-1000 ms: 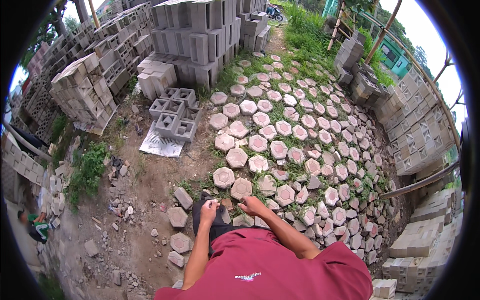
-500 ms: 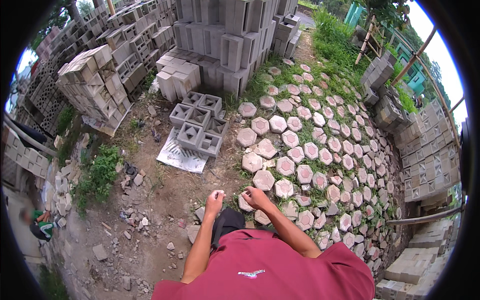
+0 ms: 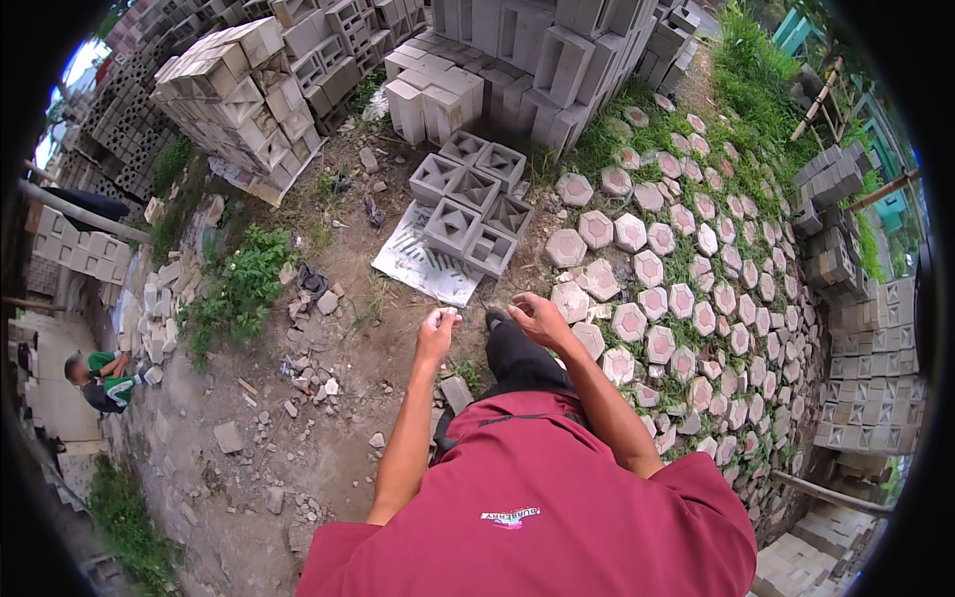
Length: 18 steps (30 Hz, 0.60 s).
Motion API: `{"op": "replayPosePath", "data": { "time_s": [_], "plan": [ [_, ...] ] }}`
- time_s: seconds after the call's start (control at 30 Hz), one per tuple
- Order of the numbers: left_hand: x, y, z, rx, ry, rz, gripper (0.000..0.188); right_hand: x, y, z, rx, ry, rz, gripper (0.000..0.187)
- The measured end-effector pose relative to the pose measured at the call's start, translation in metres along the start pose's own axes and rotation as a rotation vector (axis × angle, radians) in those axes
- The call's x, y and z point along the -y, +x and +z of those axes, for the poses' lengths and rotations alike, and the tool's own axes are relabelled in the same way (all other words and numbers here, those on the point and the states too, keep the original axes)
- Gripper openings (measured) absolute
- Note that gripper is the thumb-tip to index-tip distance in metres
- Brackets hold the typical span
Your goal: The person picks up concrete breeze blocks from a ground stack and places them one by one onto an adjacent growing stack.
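Both of my hands are raised in front of my body, above the dirt path. My left hand has its fingers curled in against the thumb, and nothing shows in it. My right hand is loosely bent, thumb and fingers a little apart, with nothing between them. Just beyond them, several grey hollow concrete blocks stand grouped on the ground, touching neither hand. A white printed sheet lies partly under these blocks. My dark-trousered leg reaches forward between my hands.
Hexagonal pavers spread over grass on the right. Tall stacks of grey blocks and a paler block pile rise ahead. Rubble and a bush are on the left, where another person sits. Bamboo poles jut in at right.
I have moved forward and turned somewhat left, so the grouped blocks and sheet are nearer my hands. My leg has swung forward. My hands have drawn slightly apart.
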<state>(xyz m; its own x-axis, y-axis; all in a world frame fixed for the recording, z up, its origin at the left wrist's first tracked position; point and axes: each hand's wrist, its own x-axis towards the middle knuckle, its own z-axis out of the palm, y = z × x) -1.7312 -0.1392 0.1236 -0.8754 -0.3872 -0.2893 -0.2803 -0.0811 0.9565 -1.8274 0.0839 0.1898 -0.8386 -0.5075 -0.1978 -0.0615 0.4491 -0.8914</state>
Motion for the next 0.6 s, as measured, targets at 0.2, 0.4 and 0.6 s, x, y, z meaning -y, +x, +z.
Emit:
{"op": "replayPosePath", "data": {
  "time_s": [0.2, 0.4, 0.6],
  "plan": [
    [-0.013, 0.080, -0.041, -0.014, 0.015, -0.114, 0.035, -0.010, 0.106, 0.027, 0.041, 0.056, 0.036, 0.036],
    [-0.052, 0.171, -0.130, -0.105, 0.035, -0.136, 0.035, -0.014, 0.260, 0.048, 0.057, -0.150, 0.173, 0.043],
    [-0.090, 0.260, -0.198, -0.242, -0.016, -0.198, 0.036, 0.087, 0.378, 0.069, 0.164, -0.101, -0.125, 0.040]
  ]
}}
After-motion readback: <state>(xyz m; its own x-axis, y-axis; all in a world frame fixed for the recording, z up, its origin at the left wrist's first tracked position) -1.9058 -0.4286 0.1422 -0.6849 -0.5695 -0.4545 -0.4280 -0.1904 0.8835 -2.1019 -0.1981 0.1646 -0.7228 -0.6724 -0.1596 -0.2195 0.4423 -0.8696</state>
